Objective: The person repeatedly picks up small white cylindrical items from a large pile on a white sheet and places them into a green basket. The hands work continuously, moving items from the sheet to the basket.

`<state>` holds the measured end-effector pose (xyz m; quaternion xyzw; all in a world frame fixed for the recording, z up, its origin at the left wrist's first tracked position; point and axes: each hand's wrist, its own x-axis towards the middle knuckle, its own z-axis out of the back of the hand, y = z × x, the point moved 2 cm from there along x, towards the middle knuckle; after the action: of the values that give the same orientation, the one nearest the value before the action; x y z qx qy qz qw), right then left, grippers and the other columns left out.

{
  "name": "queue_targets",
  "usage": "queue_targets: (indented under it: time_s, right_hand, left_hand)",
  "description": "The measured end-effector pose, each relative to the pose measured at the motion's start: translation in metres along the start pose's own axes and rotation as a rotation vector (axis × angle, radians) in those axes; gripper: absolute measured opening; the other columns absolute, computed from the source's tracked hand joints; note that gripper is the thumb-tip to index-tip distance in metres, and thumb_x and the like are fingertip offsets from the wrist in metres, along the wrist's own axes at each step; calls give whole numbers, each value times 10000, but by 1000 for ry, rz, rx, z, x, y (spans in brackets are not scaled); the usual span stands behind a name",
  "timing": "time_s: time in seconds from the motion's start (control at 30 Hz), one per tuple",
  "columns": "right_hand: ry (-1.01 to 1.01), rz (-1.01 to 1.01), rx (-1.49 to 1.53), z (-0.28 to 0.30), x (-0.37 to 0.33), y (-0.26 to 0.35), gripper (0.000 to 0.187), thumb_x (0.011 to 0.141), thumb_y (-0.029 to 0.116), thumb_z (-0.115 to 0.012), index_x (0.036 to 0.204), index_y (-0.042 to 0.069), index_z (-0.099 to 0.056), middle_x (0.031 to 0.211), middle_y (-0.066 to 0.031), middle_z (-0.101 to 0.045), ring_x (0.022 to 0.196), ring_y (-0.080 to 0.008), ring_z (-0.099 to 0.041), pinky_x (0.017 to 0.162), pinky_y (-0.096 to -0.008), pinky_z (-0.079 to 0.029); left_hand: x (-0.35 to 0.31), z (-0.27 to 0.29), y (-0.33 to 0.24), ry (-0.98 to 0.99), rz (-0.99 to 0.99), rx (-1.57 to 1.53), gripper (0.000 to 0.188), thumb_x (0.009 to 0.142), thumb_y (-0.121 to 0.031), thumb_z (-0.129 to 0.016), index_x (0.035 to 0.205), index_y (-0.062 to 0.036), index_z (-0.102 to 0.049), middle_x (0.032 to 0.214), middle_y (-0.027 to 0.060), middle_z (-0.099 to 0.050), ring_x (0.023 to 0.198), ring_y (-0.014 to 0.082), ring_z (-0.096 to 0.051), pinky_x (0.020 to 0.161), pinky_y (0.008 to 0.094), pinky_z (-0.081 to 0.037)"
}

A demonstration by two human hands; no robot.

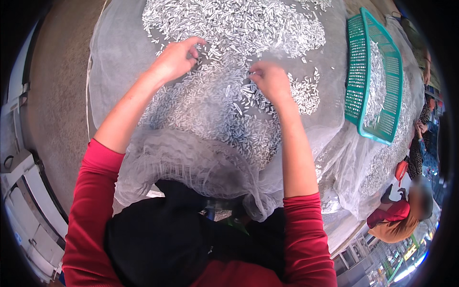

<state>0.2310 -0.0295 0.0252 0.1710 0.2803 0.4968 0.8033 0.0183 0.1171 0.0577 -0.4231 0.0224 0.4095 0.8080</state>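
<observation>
A wide spread of small, silvery-white, rod-shaped pieces lies on a table covered with pale mesh netting. My left hand hovers at the left edge of the far heap, index finger stretched and the other fingers loosely bent, with gaps between them. To its right, my right hand is over the pieces with thumb and fingertips drawn together. Whatever is in that pinch is too small and blurred to make out. Between my hands and my body, more pieces form a nearer pile.
A green plastic basket holding more pieces stands tilted at the right. Bunched netting hangs over the near table edge. Beyond the basket, other people work, one in an orange-brown top. White panels stand at the left.
</observation>
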Motion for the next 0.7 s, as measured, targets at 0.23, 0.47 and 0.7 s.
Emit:
queue_targets:
  time_s: [0.23, 0.47, 0.7]
  right_hand:
    - [-107, -254, 54, -54, 1, 23, 270, 775, 335, -710, 850, 77, -682, 802, -53, -681, 776, -237, -659, 681, -340, -501]
    - [-6, -387, 1322, -40, -5, -17, 208, 783, 159, -669, 935, 29, -615, 843, -69, -623, 762, -155, -610, 674, -272, -491]
    - [-230, -128, 176, -49, 49, 27, 208, 763, 229, -691, 922, 96, -671, 907, -117, -663, 863, -275, -648, 755, -390, -508]
  left_hand:
    - [0, -20, 6, -12, -79, 143, 321, 809, -87, -618, 1129, -99, -614, 1007, 95, -659, 774, 208, -613, 732, 344, -507]
    - [-5, -17, 17, 0, 9, 104, 260, 839, -115, -573, 1088, -83, -642, 1026, 119, -673, 953, 285, -638, 849, 373, -499]
    - [-5, -18, 20, -17, -51, 41, 253, 852, -102, -586, 1099, -63, -627, 984, 83, -678, 837, 201, -642, 764, 339, -511]
